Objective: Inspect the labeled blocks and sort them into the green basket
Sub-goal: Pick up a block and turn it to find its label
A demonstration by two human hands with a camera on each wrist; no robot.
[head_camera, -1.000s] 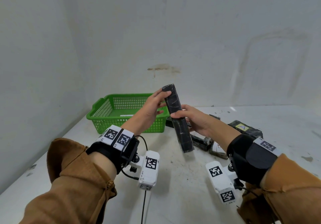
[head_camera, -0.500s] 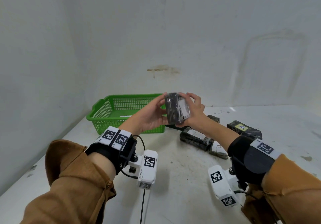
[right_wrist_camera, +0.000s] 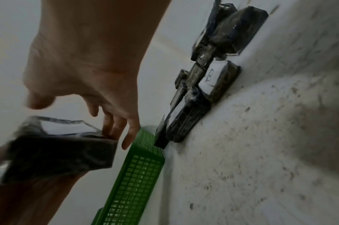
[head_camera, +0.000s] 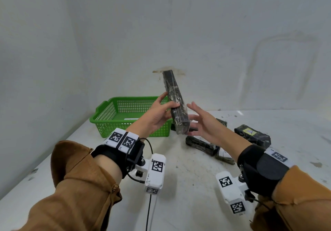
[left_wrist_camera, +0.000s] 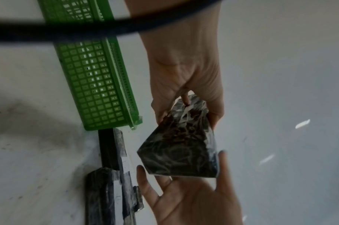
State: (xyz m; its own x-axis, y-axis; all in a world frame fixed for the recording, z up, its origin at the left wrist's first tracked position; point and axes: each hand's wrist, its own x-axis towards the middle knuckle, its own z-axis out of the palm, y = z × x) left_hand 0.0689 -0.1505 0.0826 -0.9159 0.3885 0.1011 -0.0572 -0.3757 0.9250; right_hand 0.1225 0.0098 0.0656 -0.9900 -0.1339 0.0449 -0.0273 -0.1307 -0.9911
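My left hand grips a long dark wrapped block around its middle and holds it nearly upright above the table; the same block fills the left wrist view, thumb and fingers curled round it. My right hand is spread with straight fingers beside the block's lower end, fingertips close to the block, not gripping. The green basket stands behind my left hand, with a white label on its floor.
Several more dark wrapped blocks lie on the white table right of the basket: one with a yellow label, one under my right forearm, one marked B. A black cable hangs from my left wrist camera.
The block has turned from lying end-on between both hands to standing nearly upright. My right hand has let go and spread beside it, while my left hand keeps hold.
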